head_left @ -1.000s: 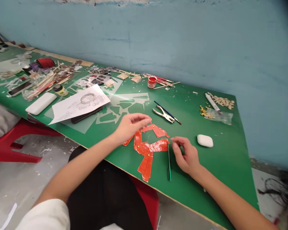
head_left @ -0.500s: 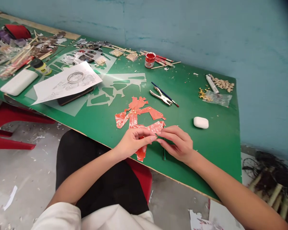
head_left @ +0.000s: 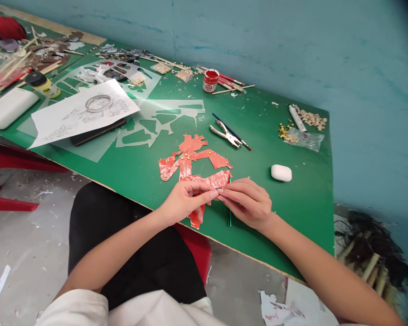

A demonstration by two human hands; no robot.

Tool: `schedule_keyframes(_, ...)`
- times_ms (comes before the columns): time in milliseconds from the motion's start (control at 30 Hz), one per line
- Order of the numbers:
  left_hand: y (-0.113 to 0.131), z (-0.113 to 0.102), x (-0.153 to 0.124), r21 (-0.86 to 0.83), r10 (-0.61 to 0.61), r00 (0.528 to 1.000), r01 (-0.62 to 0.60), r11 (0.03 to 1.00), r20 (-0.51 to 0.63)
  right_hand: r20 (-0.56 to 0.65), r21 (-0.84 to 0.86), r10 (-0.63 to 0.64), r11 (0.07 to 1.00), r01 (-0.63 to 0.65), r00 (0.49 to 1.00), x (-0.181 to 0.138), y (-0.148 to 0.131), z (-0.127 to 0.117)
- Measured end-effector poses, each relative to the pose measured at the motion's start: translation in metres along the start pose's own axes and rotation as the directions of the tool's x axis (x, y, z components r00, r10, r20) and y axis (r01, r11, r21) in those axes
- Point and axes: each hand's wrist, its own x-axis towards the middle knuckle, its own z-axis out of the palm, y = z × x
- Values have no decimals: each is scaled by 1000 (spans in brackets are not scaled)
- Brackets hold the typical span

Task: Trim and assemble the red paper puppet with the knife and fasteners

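Observation:
Above the near edge of the table, my left hand [head_left: 187, 199] and my right hand [head_left: 246, 201] meet fingertip to fingertip in a pinch. What lies between the fingers is too small and covered to make out. Just beneath and behind them is a red cut-out figure [head_left: 190, 144] with jointed limbs and small gold studs at its joints. My fingers hide part of its lower body. A thin dark green stick-like tool [head_left: 230, 218] lies partly under my right hand.
Behind the figure lie a silver hole punch [head_left: 226, 134] and a blue paintbrush [head_left: 233, 131]. A white case [head_left: 281, 173] and gold fasteners [head_left: 285, 131] are to the right. A red paint jar [head_left: 211, 81] stands at the back. Printed paper with a tape roll [head_left: 98, 103] lies left.
The view has shifted slightly, so the table appears further left. My fingertips have closed tighter together; a small gold glint seen between them before is now hidden.

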Motion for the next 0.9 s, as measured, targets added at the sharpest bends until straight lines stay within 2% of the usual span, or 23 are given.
schedule_keyframes(200, 3, 1, 0, 3, -42, 999, 42, 999, 9, 0, -22, 11, 1000, -11, 1000, -2, 1, 1)
schedule_keyframes(600, 1, 3, 0, 11, -13, 1000, 14, 1000, -15, 12, 10, 62, 998, -63, 998, 2, -4, 1)
schedule_keyframes(767, -4, 6, 0, 44, 36, 998, -34, 998, -56, -6, 79, 190, 979, -189, 982, 4, -9, 4)
schedule_keyframes(900, -9, 8, 0, 66, 81, 993, -76, 995, -87, 25, 175, 319, 932, -319, 947, 6, -13, 5)
